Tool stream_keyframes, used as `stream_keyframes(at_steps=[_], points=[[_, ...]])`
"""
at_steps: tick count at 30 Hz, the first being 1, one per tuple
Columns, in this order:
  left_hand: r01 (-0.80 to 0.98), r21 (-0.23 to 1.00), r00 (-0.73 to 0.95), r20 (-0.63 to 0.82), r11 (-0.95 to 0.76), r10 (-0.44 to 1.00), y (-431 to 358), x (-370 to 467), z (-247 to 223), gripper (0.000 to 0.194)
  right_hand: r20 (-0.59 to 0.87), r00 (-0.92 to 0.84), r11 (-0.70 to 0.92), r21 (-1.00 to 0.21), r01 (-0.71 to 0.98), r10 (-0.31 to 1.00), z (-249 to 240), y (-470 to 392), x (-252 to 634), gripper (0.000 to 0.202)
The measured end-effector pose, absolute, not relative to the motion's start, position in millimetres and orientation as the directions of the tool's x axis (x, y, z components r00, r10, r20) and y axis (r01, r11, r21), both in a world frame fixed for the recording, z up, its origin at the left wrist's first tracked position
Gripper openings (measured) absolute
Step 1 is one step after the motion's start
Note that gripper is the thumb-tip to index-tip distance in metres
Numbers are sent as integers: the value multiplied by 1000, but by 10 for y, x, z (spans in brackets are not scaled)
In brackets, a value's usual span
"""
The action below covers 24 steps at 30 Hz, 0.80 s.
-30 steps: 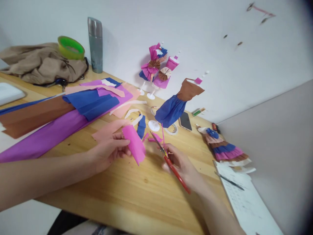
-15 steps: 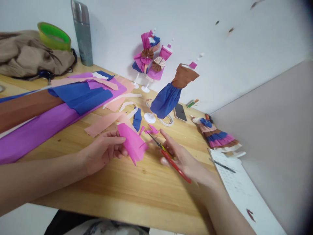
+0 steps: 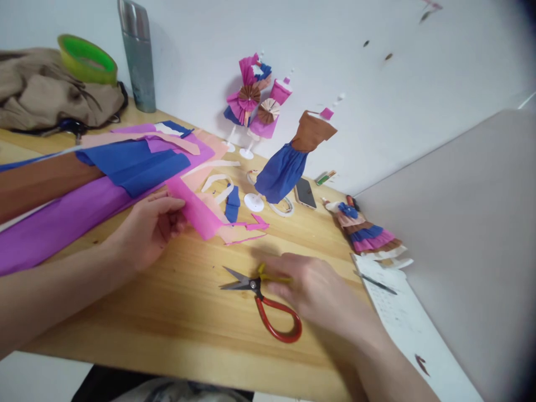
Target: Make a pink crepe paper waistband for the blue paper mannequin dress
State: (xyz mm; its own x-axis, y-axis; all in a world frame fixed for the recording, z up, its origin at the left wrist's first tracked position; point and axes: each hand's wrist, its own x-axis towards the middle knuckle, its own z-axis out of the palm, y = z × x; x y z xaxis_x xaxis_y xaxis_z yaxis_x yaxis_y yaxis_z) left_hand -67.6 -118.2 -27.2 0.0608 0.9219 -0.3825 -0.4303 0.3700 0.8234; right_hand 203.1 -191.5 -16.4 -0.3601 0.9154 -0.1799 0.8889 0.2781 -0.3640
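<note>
My left hand (image 3: 148,226) pinches a pink piece of crepe paper (image 3: 199,212) between thumb and fingers, above the table and over part of a peach strip. Low over the wooden table, my right hand (image 3: 304,282) has its fingers around the yellow handle of a pair of scissors (image 3: 253,285). The scissors' blades are apart and point left; the red handle loop sticks out toward me, free of the fingers. Pink offcuts (image 3: 256,223) lie between the hands and a doll-sized dress form (image 3: 288,162) in a brown top and blue skirt.
Long crepe paper sheets (image 3: 46,223) cover the left side. Two more dressed forms (image 3: 268,111) stand against the wall. A bottle (image 3: 140,61) and a green tape roll (image 3: 86,58) on brown cloth are at back left. A phone (image 3: 305,194) and a pen on paper (image 3: 379,283) lie right.
My left hand has moved the pink paper left and up, away from the scissors. My right hand has come lower and nearer, with the scissors turned and their blades spread wider.
</note>
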Motion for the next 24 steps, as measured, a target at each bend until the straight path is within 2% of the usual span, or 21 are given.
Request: stream_keyframes(at_steps=[2,4,6,10,11,13,19,21,24], points=[[-424,822,78,-386,381,919,-1200,-670,-276,12,-96,-260,214,-340,916,961,-234,-1710,2035,48],[-418,821,81,-393,390,916,-1217,-666,-281,12,-30,-219,202,-281,938,975,-340,-1447,2053,58],[-410,820,77,-406,401,910,-1224,-667,-294,13,-60,-246,221,-278,935,967,-452,-1213,2067,55],[-419,812,84,-410,406,908,-1210,-683,-330,15,-38,-322,285,-375,882,946,-602,-1027,2053,9],[-424,813,90,-402,400,911,-1206,-688,-334,13,-26,-336,299,-392,870,942,-617,-1029,2046,6],[-433,815,99,-382,386,919,-1201,-699,-331,11,1,-354,324,-404,855,935,-626,-1051,2038,14],[-440,812,90,-384,383,919,-1224,-701,-310,14,208,-313,376,-506,777,927,-614,-1025,1977,17],[-438,811,98,-386,388,917,-1233,-692,-329,13,211,-325,387,-541,747,922,-633,-1003,1899,17],[-434,809,118,-385,396,915,-1243,-676,-378,11,134,-393,392,-593,704,909,-679,-981,1739,7]])
